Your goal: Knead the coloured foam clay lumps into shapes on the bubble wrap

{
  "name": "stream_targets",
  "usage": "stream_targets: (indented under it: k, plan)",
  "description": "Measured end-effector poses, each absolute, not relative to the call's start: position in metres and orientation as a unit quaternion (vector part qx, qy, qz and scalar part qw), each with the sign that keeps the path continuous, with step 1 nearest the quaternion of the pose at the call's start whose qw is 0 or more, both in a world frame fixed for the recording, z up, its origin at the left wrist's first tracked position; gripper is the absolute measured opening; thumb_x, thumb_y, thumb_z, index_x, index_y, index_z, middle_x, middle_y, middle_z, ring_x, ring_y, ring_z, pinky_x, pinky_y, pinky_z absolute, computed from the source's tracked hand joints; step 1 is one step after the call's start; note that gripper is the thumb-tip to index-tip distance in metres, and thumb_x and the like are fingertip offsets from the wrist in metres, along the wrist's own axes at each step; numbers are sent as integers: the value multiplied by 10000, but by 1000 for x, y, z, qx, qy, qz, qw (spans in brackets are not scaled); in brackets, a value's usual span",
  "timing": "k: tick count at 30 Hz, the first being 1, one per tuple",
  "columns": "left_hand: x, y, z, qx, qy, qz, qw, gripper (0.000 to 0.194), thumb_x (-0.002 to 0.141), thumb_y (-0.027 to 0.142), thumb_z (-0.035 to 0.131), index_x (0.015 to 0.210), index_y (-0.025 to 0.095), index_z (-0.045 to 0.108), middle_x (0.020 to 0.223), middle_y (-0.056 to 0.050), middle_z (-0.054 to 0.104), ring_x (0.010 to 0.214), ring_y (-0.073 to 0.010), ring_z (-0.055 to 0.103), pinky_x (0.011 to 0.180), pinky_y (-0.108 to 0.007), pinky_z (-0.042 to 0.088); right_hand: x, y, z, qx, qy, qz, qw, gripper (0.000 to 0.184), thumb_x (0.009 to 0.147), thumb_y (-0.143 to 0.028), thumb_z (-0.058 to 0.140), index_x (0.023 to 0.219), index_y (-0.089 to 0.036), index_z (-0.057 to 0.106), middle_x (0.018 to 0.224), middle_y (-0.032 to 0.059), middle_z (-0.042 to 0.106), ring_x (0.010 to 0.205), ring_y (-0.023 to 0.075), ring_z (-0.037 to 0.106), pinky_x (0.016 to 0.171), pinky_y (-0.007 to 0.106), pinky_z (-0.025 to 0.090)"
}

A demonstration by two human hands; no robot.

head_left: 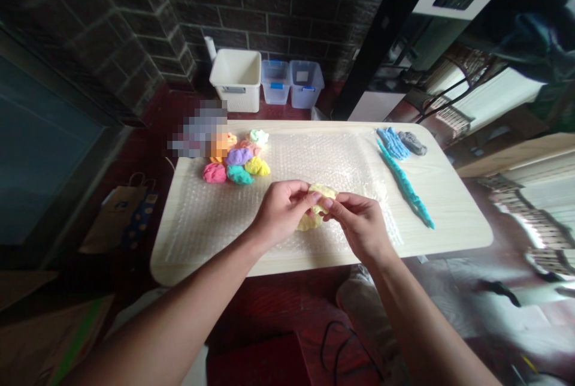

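Between my two hands, above the middle of the table, is a pale yellow piece of what looks like soft modelling clay [322,190]. My left hand [287,205] pinches its left side, thumb on top and fingers curled behind. From the right, my right hand [359,218] grips it the same way, the two thumb tips close together. Part of the pale yellow piece hangs below the thumbs, over the bubble wrap [215,218]. My fingers hide much of its back.
Several coloured lumps, including a pink lump [214,173] and a green lump [240,174], lie at the table's back left. A long teal roll [406,185], a blue folded piece [393,143] and a grey lump [413,143] lie right. Bins [238,83] stand behind the table [453,218].
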State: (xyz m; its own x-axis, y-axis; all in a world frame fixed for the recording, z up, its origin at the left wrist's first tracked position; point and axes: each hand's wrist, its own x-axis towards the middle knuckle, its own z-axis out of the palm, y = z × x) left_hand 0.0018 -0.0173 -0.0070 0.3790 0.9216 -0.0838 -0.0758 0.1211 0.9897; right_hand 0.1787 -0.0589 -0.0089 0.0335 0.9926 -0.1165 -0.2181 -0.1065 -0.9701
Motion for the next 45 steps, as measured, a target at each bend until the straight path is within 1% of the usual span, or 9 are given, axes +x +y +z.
stream_targets:
  k: [6,8,13,18,24,27,31,38,45]
  plan:
    - [4,-19,-5,492,371,373,694,347,875,451,816,949,114,776,968,-121,811,826,-186,754,739,-276,594,179,-59,-8,-484,-420,542,543,135,821,-338,927,808,-217,868,724,24,771,657,134,645,653,268,513]
    - [3,-18,-5,486,363,369,704,377,853,469,840,954,109,788,937,-114,808,810,-181,749,750,-280,596,179,-59,-8,-486,-424,540,541,140,825,-345,924,808,-215,873,723,32,771,662,145,650,650,278,521]
    - [2,-17,-7,511,388,381,666,349,836,460,845,809,123,759,760,-67,766,696,-167,707,664,-263,560,176,-60,-6,-493,-418,549,530,182,815,-390,924,870,-221,885,753,46,790,644,160,666,633,302,562]
    - [3,-19,-5,564,394,374,622,299,898,415,778,835,123,766,771,-75,768,701,-169,706,639,-249,537,174,-60,-2,-501,-440,535,520,189,798,-397,934,780,-218,877,683,38,768,607,146,647,616,286,553]
    - [5,-20,-4,494,347,388,697,341,899,455,779,957,120,782,918,-106,802,782,-189,760,777,-311,618,179,-60,-9,-502,-421,521,547,125,843,-353,906,851,-231,878,752,34,791,649,156,671,626,289,556]
    - [3,-18,-5,504,372,400,669,309,859,430,824,900,126,785,838,-82,789,750,-179,744,732,-282,599,179,-60,-8,-500,-422,527,542,159,852,-375,896,891,-222,878,781,46,803,675,166,699,647,295,576]
    - [1,-17,-2,522,402,393,641,281,882,389,799,801,121,771,721,-57,748,677,-150,702,662,-245,551,177,-61,-3,-512,-444,505,535,166,840,-378,905,840,-214,877,713,45,789,625,159,683,625,290,564]
    - [4,-18,2,446,345,372,737,341,825,421,868,951,118,775,899,-90,793,767,-164,738,772,-303,614,179,-60,-4,-520,-422,500,549,202,845,-399,897,810,-205,855,695,40,764,614,162,659,616,307,555]
    - [4,-18,1,462,365,368,719,359,763,408,929,843,95,773,754,-60,754,680,-138,699,724,-277,595,183,-61,0,-496,-435,530,533,175,821,-367,924,859,-216,843,735,23,765,627,148,652,622,292,535]
